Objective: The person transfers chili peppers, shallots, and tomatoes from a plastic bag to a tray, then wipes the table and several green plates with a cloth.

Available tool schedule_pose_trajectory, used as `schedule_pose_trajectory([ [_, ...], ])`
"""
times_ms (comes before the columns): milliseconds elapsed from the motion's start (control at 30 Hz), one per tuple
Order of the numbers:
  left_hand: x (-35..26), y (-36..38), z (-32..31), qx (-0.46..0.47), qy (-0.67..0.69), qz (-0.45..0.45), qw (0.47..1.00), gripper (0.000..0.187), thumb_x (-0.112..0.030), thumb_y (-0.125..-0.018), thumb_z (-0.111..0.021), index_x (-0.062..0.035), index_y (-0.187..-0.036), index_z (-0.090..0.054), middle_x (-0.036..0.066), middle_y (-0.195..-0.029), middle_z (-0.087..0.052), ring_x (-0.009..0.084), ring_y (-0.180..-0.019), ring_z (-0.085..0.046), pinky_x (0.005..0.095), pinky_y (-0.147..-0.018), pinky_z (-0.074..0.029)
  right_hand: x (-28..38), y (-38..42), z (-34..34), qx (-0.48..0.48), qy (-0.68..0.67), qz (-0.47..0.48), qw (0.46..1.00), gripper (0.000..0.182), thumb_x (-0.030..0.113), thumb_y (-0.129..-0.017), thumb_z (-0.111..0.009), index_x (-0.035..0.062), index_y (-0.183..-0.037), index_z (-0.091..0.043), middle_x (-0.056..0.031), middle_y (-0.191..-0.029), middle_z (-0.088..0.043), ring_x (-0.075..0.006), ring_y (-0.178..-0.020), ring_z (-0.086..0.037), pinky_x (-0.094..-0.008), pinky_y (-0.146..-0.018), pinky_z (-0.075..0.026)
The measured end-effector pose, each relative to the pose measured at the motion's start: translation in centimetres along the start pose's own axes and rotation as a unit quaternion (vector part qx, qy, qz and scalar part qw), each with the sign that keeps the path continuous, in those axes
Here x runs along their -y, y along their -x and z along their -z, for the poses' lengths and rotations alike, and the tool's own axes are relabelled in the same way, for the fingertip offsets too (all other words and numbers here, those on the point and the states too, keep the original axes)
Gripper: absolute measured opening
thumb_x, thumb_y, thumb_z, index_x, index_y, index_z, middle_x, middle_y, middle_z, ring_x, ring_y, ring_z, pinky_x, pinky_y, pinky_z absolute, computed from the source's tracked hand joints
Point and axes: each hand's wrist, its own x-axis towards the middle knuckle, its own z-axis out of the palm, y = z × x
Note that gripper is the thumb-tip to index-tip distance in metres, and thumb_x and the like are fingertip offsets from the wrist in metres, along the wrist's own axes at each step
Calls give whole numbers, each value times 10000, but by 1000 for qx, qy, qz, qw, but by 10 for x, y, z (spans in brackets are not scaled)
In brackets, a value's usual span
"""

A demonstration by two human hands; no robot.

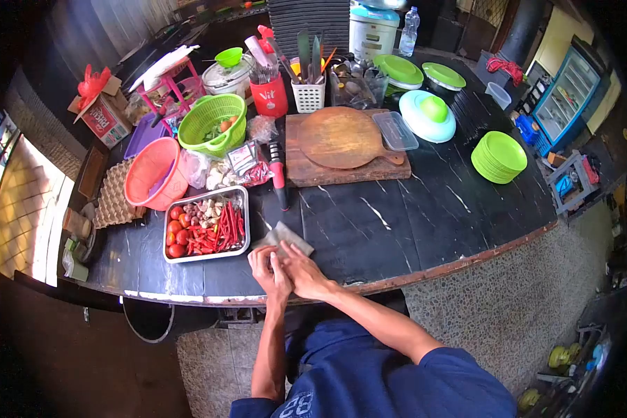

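Observation:
Near the table's front edge, my left hand and my right hand are close together. A flat, greyish, slightly blurred piece, perhaps cloth or plastic, lies at their fingertips. The left fingers curl at its near side, and the right fingers press over it. Just left is a metal tray holding tomatoes, red chillies, shallots and garlic. Behind it lies a red-and-black handled tool.
A round wooden board rests on a rectangular one. Green plates are stacked at right. Orange and green baskets and an egg tray stand at left. Utensil holders are at the back.

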Motion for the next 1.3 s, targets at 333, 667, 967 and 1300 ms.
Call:
schedule_pose_trajectory([
  [333,-7,11,16,211,1,134,968,163,-122,-1015,-584,-5,-990,-694,151,-911,-680,319,-860,-644,435,-816,-490,-11,92,101,96,-27,34,994,564,-58,-778,-533,125,-1267,-745,-91,-1527,-582,-294,-1523,-405,-453,-1298,-272],
  [667,-37,10,-22,240,12,86,967,90,-61,-947,-631,-25,-982,-706,120,-916,-667,305,-892,-631,427,-847,-473,-61,189,213,-20,118,-164,979,731,-163,-729,-421,146,-1311,-736,-76,-1481,-621,-270,-1498,-449,-392,-1290,-298],
  [967,-26,21,-32,187,-7,70,980,85,-43,-900,-653,-35,-969,-700,119,-934,-663,315,-925,-618,427,-870,-468,-138,183,223,-416,205,-405,788,599,-113,-804,-487,44,-1346,-686,-256,-1414,-622,-477,-1418,-476,-495,-1220,-353],
  [1300,-20,22,-32,155,-3,54,986,66,-24,-940,-643,13,-969,-689,152,-897,-666,310,-844,-629,399,-771,-507,-118,20,119,-275,264,-317,868,530,46,-849,-605,55,-1375,-666,-243,-1513,-544,-495,-1465,-395,-549,-1234,-269],
])
